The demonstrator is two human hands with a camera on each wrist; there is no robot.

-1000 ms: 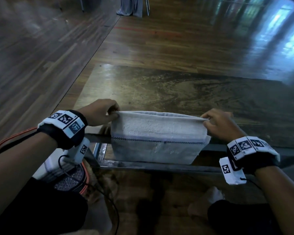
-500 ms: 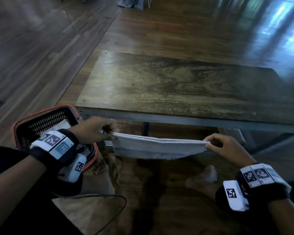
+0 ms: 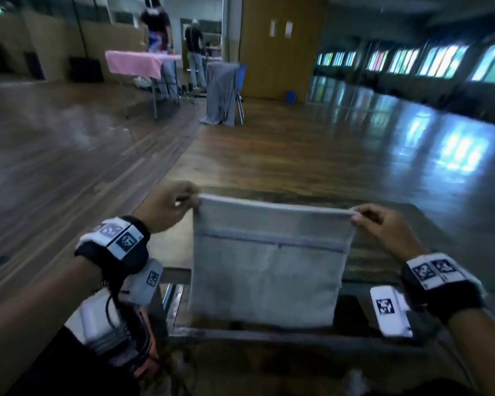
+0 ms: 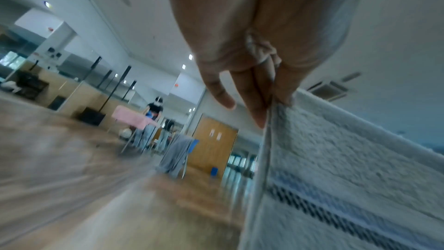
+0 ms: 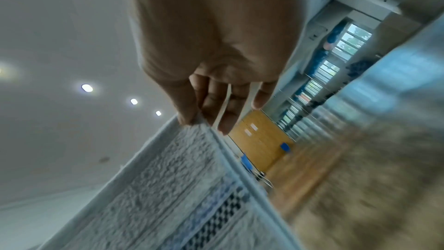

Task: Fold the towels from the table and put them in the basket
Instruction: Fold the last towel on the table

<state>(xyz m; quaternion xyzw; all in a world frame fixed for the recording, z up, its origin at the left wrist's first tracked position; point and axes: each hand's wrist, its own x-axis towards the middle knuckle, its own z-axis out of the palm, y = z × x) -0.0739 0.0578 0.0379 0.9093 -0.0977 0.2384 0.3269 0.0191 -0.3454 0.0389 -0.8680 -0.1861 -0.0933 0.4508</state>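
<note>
A pale grey towel (image 3: pixel 266 270) with a dark stitched stripe hangs upright in front of me, over the near edge of the wooden table (image 3: pixel 383 224). My left hand (image 3: pixel 169 205) pinches its top left corner between thumb and fingers (image 4: pixel 283 90). My right hand (image 3: pixel 380 224) pinches the top right corner (image 5: pixel 190 117). The towel (image 4: pixel 348 168) is stretched taut between both hands, and the towel (image 5: pixel 168 187) hangs doubled in layers. The orange-rimmed basket (image 3: pixel 143 347) sits low at my left, mostly hidden behind my left forearm.
The table's metal frame (image 3: pixel 269 335) runs below the towel. Farther off on the wooden floor stand a chair draped in grey cloth (image 3: pixel 222 92) and a table with a pink cover (image 3: pixel 135 62). Two people (image 3: pixel 157 27) stand near it.
Both hands have lifted the towel from a flat, low hold below the table edge up to a hanging spread above it. My head has tilted up toward the room.
</note>
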